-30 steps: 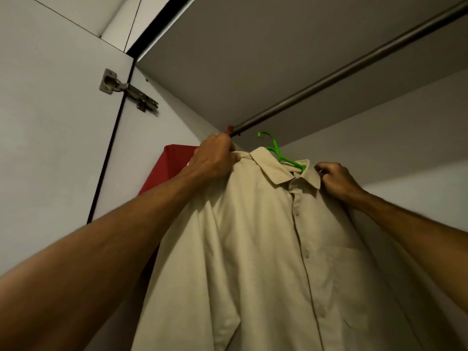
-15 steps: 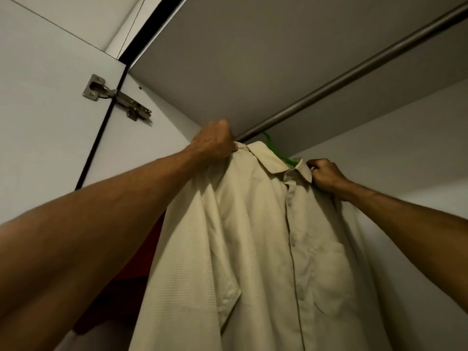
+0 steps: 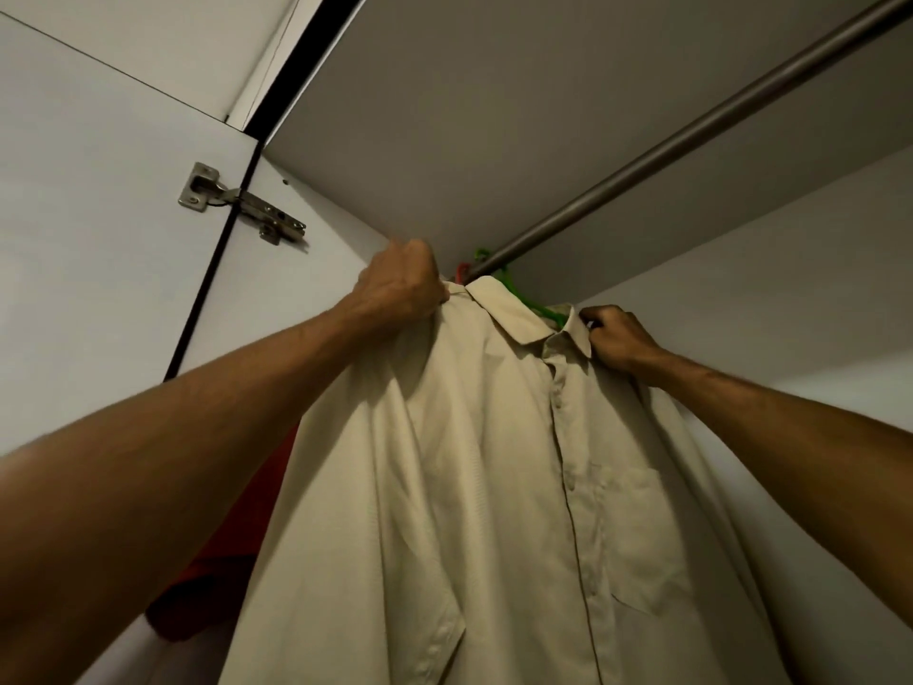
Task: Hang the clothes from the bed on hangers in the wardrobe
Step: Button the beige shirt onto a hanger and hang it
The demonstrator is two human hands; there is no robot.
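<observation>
We hold the shirt (image 3: 494,487) at the rail's (image 3: 691,136) left end, left hand (image 3: 402,284) gripping its shoulder, right hand (image 3: 617,338) pinching its collar, which hides most of the hanger (image 3: 541,309); rightward, the rail runs free.

A shirt (image 3: 494,487) sits on a hanger (image 3: 543,310) at the far end of the wardrobe rail (image 3: 691,136), with another garment (image 3: 217,585) behind it to the left and the hinged door (image 3: 99,239) further left.

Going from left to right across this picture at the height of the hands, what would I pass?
Door hinge → left hand → green hanger → right hand.
</observation>
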